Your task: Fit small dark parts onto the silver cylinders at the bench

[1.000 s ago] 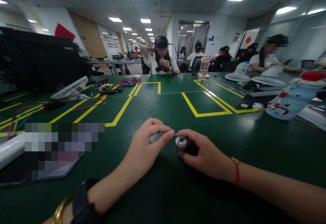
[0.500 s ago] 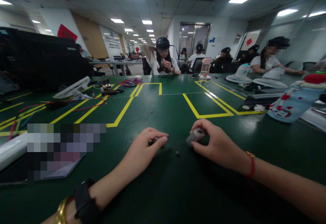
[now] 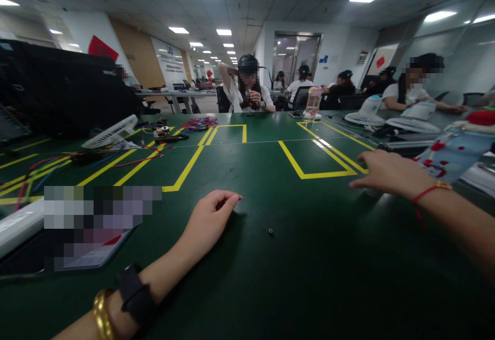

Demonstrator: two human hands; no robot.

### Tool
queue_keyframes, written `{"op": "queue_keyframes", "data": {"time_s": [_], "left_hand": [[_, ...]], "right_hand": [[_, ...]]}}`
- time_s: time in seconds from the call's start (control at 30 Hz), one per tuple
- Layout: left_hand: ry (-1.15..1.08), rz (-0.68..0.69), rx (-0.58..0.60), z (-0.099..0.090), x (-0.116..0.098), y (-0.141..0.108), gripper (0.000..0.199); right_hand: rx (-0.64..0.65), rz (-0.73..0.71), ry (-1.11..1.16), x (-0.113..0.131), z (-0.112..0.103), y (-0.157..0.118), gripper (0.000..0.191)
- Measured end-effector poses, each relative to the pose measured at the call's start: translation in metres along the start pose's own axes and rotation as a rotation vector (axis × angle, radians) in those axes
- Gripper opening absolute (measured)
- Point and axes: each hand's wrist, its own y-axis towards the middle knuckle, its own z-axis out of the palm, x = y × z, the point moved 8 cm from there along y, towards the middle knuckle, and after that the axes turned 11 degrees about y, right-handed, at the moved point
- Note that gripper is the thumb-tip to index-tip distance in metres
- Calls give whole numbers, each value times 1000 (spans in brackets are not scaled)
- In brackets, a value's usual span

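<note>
My left hand (image 3: 211,220) rests low over the green table (image 3: 247,278), its thumb and fingers drawn together; whatever lies inside the curl is hidden. To its right, a small dark round part (image 3: 270,232) with a pale centre sits alone on the table. My right hand (image 3: 396,172) is stretched out at the right, thumb and forefinger apart, close to a pale blue cup (image 3: 444,157) with red decorations. No grey cylinder shows between those fingers. A faint pale patch under the palm is too unclear to name.
A phone-like slab (image 3: 112,252) and a white bar (image 3: 19,221) lie at the left. Loose wires (image 3: 199,123), a white fan (image 3: 110,133) and a black bag (image 3: 65,92) are farther back. A bottle (image 3: 312,104) stands opposite; a person (image 3: 247,90) sits across.
My right hand has moved right and away from me, and the grey cylinder it held is out of sight. My left hand has drawn slightly left, its fingers closer together.
</note>
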Motion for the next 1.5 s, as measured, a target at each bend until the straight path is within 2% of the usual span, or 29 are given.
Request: {"op": "queue_keyframes", "data": {"time_s": [0.03,0.07,0.13,0.17,0.23,0.3,0.33,0.4,0.53,0.63,0.7,0.8,1.13,1.4,1.5], "left_hand": [[3,2,1,0,0,0,33],[7,3,2,1,0,0,33],[11,8,5,1,0,0,33],[9,15,3,1,0,0,32],[1,34,-1,0,-1,0,31],[-3,41,-2,0,-1,-1,31],[-4,38,-2,0,-1,-1,31],[-5,26,-3,0,-1,-1,31],[-8,-9,-25,-2,0,-1,30],[-2,-15,-35,-2,0,-1,30],[7,-14,-33,-2,0,-1,31],[7,-15,-27,-3,0,-2,32],[-8,-2,-20,-2,-1,-3,32],[-10,-2,-12,-3,-3,-3,30],[-6,-2,-15,-3,-3,-3,32]], "right_hand": [[13,-53,-9,30,5,-9,53],[54,-169,62,67,12,-21,46],[258,-411,324,143,37,-54,35],[333,-472,408,172,47,-70,34],[411,-562,467,209,61,-92,25],[423,-559,439,214,64,-95,25],[411,-519,409,205,61,-89,26],[346,-367,313,168,44,-66,27],[235,33,-83,60,-2,-20,26],[282,251,-296,-4,-18,-7,21],[365,295,-302,-27,-15,-5,19],[432,278,-255,-41,-7,-3,19],[412,309,-210,-49,-10,0,17],[439,338,-166,-73,-5,1,25],[433,336,-164,-75,-5,2,29]]}}
